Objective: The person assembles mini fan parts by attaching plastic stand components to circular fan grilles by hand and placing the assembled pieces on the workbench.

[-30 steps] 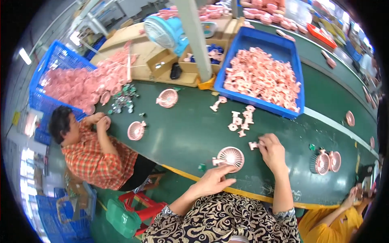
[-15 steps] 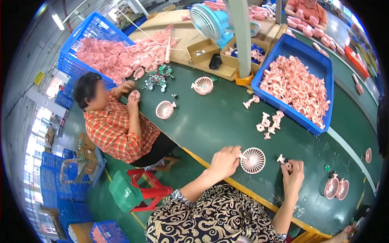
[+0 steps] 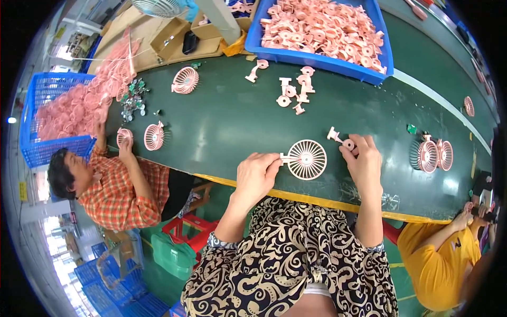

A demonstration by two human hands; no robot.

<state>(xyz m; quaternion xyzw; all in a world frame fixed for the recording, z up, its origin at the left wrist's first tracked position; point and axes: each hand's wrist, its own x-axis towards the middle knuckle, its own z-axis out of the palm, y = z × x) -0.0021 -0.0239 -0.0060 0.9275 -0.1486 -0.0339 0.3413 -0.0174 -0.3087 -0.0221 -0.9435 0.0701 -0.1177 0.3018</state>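
Observation:
My left hand (image 3: 256, 175) is closed, pinching the short stem of a round pink fan grille (image 3: 308, 160). The grille's spokes face up, low over the green table. To its right, my right hand (image 3: 364, 161) has its thumb and fingers closed on a small pink bracket (image 3: 348, 144) with a ring at one end and a T-shaped end pointing away. The two pieces are apart. Beyond my hands lies a loose cluster of similar pink brackets (image 3: 303, 80).
A blue tray (image 3: 322, 59) heaped with pink brackets stands at the far side. Two grilles (image 3: 426, 156) and a small green circuit board (image 3: 411, 128) lie to the right. A co-worker in a checked shirt (image 3: 116, 193) sits at left, another in yellow (image 3: 430, 264) at right.
The view has swung, so the table appears shifted and turned. Both hands keep their holds, and the bracket stays to the right of the grille.

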